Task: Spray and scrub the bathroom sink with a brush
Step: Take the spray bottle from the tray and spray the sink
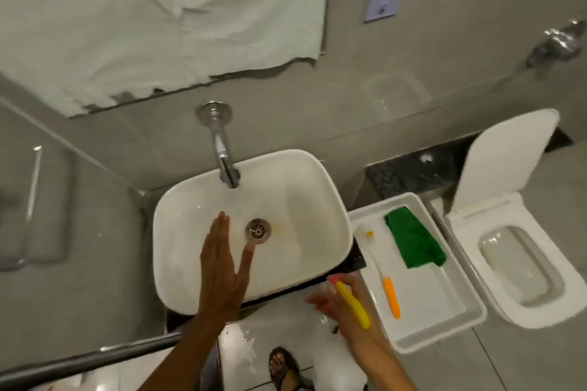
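The sink (320,200), a white rectangular basin, is being seen from above at the middle of the view, mounted against the grey wall with the chrome tap (224,155) reaching over its back edge. Around the drain (258,230) a faint yellowish-brown staining is being shown, and no foam or cleaner film is being made out on the basin walls; the scrubbing is therefore being judged as barely begun, or not begun at all.

The left hand (222,267) is being held flat and fully open over the front of the basin, fingers stretched toward the drain, with nothing in its grasp. The right hand (344,308) is being held just off the front right corner of the sink, its fingers curled around a yellow-handled tool (354,305); whether this is the brush or the lever of a spray bottle cannot be told, since whitish blur is hiding what lies beneath the hand.

Just beside the sink to the right, a white tray (457,324) is resting on the surface, and in it an orange-handled brush (391,297) and a folded green cloth (413,238) are lying apart, both untouched. Beyond the tray, a toilet (470,232) with its lid raised is standing.

Spraying, brushing of the stained ring, and probably rinsing are being judged as left to do.
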A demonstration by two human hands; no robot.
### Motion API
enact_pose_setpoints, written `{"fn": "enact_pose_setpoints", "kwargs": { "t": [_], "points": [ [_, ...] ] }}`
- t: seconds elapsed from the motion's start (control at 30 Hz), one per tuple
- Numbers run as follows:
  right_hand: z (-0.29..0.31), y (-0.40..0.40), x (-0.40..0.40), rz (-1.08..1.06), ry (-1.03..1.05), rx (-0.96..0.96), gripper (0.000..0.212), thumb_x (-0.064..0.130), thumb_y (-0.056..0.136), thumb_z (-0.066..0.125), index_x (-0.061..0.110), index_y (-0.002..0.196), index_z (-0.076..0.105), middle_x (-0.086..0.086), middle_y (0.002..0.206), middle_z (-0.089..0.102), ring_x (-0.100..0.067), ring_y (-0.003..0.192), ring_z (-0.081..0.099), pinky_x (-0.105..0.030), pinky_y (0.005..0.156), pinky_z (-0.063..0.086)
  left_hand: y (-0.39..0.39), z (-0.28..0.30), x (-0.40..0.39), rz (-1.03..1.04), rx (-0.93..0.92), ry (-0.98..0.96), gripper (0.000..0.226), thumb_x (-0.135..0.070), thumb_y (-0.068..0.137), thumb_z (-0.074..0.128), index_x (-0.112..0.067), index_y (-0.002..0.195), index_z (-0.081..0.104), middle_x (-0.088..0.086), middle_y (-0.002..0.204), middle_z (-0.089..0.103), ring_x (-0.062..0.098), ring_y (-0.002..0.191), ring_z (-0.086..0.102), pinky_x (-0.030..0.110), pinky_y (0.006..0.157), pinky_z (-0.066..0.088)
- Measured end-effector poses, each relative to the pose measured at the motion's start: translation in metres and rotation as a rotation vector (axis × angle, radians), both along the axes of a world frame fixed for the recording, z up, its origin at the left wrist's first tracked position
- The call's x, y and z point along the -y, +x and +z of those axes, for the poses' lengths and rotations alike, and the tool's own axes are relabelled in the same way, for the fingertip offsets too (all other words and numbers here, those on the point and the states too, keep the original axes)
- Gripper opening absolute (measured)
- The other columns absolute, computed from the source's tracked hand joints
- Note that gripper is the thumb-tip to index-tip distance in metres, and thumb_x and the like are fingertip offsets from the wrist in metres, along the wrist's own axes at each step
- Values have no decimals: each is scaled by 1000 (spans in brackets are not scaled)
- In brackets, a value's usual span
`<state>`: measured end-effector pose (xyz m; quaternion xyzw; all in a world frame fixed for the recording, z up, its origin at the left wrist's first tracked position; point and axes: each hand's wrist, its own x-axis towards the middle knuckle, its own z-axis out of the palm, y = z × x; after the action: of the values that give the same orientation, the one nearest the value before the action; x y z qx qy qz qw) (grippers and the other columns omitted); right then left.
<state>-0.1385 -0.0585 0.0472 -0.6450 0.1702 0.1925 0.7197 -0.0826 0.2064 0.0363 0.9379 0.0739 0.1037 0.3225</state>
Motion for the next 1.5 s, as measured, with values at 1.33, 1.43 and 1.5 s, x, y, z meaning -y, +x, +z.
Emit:
{"fn": "enact_pose_setpoints", "kwargs": {
  "t": [1.33, 1.43, 1.5],
  "points": [
    [31, 6, -93, -91, -211, 106, 43, 72, 97, 59, 36, 121, 62, -10, 71, 80, -22, 67, 77, -32, 69, 61, -19, -23, -93, 286, -119, 60, 94, -80, 103, 14, -15, 166, 38, 8, 176, 36, 31, 165, 32, 53, 137, 19],
    [29, 12, -73, -124, -154, 71, 41, 54, 107, 55, 26, 138, 53, -9, 98, 87, -20, 96, 85, -33, 83, 64, -19, -26, -94, 283, -111, 61, 92, -80, 103, 16, -15, 165, 40, 8, 175, 38, 32, 164, 34, 54, 136, 21],
    [33, 13, -62, -143, -176, 82, 40, 52, 108, 56, 25, 137, 54, -11, 92, 87, -21, 86, 85, -24, 75, 64, -19, -27, -94, 278, -108, 67, 91, -80, 104, 17, -15, 164, 41, 9, 174, 39, 32, 163, 35, 54, 136, 21]
  ]
}}
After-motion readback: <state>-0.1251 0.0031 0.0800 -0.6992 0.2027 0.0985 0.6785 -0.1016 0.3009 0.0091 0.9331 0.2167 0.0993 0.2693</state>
